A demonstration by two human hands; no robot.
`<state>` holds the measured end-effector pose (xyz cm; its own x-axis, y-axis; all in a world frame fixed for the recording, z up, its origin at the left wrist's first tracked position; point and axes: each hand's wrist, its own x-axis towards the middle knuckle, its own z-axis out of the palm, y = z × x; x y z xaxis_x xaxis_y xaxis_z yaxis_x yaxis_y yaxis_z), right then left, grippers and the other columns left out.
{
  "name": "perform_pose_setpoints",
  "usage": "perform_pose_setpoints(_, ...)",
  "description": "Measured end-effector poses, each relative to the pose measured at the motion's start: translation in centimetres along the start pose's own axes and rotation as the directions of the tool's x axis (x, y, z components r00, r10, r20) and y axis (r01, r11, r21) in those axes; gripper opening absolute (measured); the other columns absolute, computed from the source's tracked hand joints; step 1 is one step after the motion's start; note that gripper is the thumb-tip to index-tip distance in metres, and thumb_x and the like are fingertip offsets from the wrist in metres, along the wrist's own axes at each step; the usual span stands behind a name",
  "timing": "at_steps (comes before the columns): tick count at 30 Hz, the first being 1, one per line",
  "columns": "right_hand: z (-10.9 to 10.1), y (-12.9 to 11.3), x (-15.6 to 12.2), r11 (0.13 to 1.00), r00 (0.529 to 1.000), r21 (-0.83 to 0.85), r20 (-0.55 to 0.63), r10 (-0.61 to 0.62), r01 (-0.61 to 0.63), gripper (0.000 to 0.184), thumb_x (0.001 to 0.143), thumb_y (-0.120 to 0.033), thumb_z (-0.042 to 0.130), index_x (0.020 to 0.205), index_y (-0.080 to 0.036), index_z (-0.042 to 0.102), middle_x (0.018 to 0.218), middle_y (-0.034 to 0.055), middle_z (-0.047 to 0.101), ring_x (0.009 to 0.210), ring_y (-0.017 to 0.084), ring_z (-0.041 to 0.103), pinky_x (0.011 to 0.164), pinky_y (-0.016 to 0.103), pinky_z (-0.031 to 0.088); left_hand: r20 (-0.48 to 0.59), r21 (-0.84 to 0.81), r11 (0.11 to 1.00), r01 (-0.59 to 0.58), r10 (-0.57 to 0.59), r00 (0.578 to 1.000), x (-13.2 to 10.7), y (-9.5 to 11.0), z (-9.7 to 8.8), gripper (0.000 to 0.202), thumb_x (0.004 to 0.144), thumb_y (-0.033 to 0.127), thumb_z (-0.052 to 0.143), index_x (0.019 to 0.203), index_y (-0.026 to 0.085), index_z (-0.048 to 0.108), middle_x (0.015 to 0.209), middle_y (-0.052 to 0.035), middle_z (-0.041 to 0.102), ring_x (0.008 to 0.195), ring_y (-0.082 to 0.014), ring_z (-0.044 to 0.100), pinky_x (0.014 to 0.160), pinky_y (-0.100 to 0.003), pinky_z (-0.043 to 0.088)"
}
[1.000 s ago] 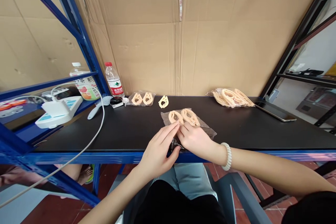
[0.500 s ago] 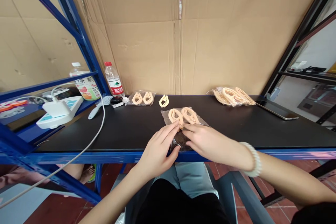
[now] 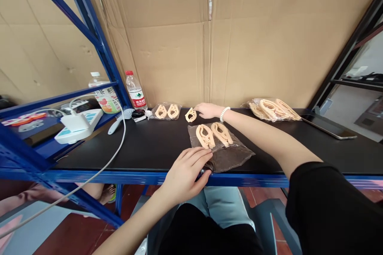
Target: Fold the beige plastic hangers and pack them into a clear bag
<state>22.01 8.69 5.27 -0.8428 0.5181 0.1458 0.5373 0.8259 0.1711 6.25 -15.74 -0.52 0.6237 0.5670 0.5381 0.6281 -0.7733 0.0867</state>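
Observation:
A clear plastic bag (image 3: 230, 155) with two beige plastic clips (image 3: 214, 134) inside lies at the near edge of the black table (image 3: 143, 147). My left hand (image 3: 185, 171) pinches the bag's near left corner, thumb under the edge. My right hand (image 3: 207, 110) is stretched to the far side of the table, its fingers touching a single loose beige clip (image 3: 190, 115). A white bead bracelet sits on that wrist.
A sealed bag of two clips (image 3: 166, 111) lies far left; a larger bag of clips (image 3: 273, 109) lies far right beside a tablet (image 3: 329, 126). A water bottle (image 3: 135, 91), brush (image 3: 119, 118), white cable and power strip (image 3: 78, 125) are at left. Cardboard walls the back.
My right hand has left the near bag and reached forward to the loose clip at the back. My left hand stays on the bag's corner. The view has shifted slightly.

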Motion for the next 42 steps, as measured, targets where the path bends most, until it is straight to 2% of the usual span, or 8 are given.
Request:
perform_pose_setpoints(4, 2.4, 1.6, 3.0, 0.999, 1.000, -0.032, 0.002, 0.007, -0.006, 0.060, 0.076, 0.006, 0.052, 0.133, -0.011, 0.051, 0.139, 0.0144, 0.051, 0.125, 0.025, 0.049, 0.103, 0.034, 0.040, -0.001, 0.003, 1.000, -0.012, 0.012, 1.000, 0.0, 0.1, 0.1, 0.038, 0.091, 0.025, 0.050, 0.128, 0.016, 0.054, 0.130, -0.0098, 0.061, 0.123, -0.0238, 0.053, 0.102, -0.043, 0.045)
perform_pose_setpoints(7, 2.8, 2.4, 3.1, 0.999, 0.998, -0.024, 0.042, 0.040, -0.039, 0.052, 0.079, 0.000, 0.054, 0.129, -0.014, 0.056, 0.132, 0.0130, 0.057, 0.118, 0.025, 0.055, 0.098, 0.033, 0.043, -0.004, 0.005, 1.000, -0.027, 0.027, 1.000, -0.1, 0.1, 0.2, 0.038, 0.092, 0.025, 0.050, 0.128, 0.015, 0.054, 0.131, -0.0098, 0.060, 0.123, -0.0232, 0.052, 0.103, -0.042, 0.044)
perform_pose_setpoints(11, 2.2, 3.2, 0.3, 0.992, 0.991, -0.040, 0.056, 0.123, -0.120, 0.037, 0.080, -0.010, 0.058, 0.117, -0.009, 0.063, 0.117, 0.0183, 0.064, 0.106, 0.028, 0.061, 0.089, 0.034, 0.046, 0.001, 0.025, 0.999, -0.045, 0.045, 0.999, -0.2, -0.1, 0.4, 0.038, 0.092, 0.026, 0.048, 0.128, 0.014, 0.054, 0.132, -0.0099, 0.060, 0.123, -0.0243, 0.052, 0.102, -0.042, 0.045)
perform_pose_setpoints(16, 0.9, 2.9, -6.0, 0.976, 0.970, -0.039, 0.103, 0.219, -0.216, 0.018, 0.081, -0.020, 0.060, 0.094, -0.014, 0.071, 0.092, 0.0102, 0.071, 0.083, 0.024, 0.066, 0.075, 0.030, 0.049, -0.021, 0.036, 0.998, -0.060, 0.061, 0.998, -0.2, -0.1, 0.4, 0.037, 0.092, 0.025, 0.048, 0.127, 0.013, 0.055, 0.130, -0.0104, 0.060, 0.122, -0.0244, 0.053, 0.101, -0.042, 0.046)
perform_pose_setpoints(20, 1.1, 1.9, -9.9, 0.992, 0.990, 0.090, -0.103, 0.093, -0.084, 0.039, 0.084, -0.011, 0.051, 0.120, -0.015, 0.062, 0.118, 0.0104, 0.065, 0.107, 0.023, 0.062, 0.091, 0.034, 0.048, -0.019, 0.045, 0.997, -0.065, 0.066, 0.998, -0.1, 0.0, 0.4, 0.037, 0.093, 0.025, 0.047, 0.127, 0.013, 0.055, 0.130, -0.0099, 0.061, 0.121, -0.0241, 0.053, 0.100, -0.041, 0.046)
perform_pose_setpoints(25, 2.5, 1.9, -10.6, 0.976, 0.975, 0.170, -0.200, -0.101, 0.136, 0.049, 0.081, 0.003, 0.041, 0.120, -0.016, 0.063, 0.123, 0.0090, 0.064, 0.114, 0.020, 0.058, 0.099, 0.036, 0.046, -0.015, 0.050, 0.997, -0.061, 0.062, 0.998, 0.0, 0.0, 0.4, 0.037, 0.092, 0.025, 0.048, 0.127, 0.013, 0.055, 0.130, -0.0098, 0.061, 0.121, -0.0238, 0.054, 0.100, -0.041, 0.047)
perform_pose_setpoints(34, 3.5, 2.5, -10.6, 0.984, 0.982, 0.144, -0.173, -0.080, 0.105, 0.064, 0.077, 0.009, 0.039, 0.132, -0.019, 0.056, 0.124, 0.0109, 0.060, 0.113, 0.021, 0.057, 0.096, 0.038, 0.048, -0.021, 0.053, 0.997, -0.057, 0.058, 0.998, -0.1, 0.0, 0.3, 0.037, 0.092, 0.025, 0.048, 0.126, 0.014, 0.056, 0.129, -0.0109, 0.062, 0.121, -0.0250, 0.054, 0.100, -0.042, 0.048)
perform_pose_setpoints(42, 3.0, 3.4, -15.0, 0.997, 0.994, 0.036, -0.083, 0.077, -0.075, 0.069, 0.070, 0.010, 0.039, 0.131, -0.015, 0.057, 0.119, 0.0143, 0.061, 0.111, 0.025, 0.057, 0.097, 0.041, 0.046, -0.019, 0.053, 0.996, -0.067, 0.068, 0.997, 0.0, -0.1, 0.4, 0.037, 0.091, 0.025, 0.049, 0.126, 0.014, 0.056, 0.128, -0.0108, 0.062, 0.120, -0.0253, 0.055, 0.099, -0.043, 0.049)
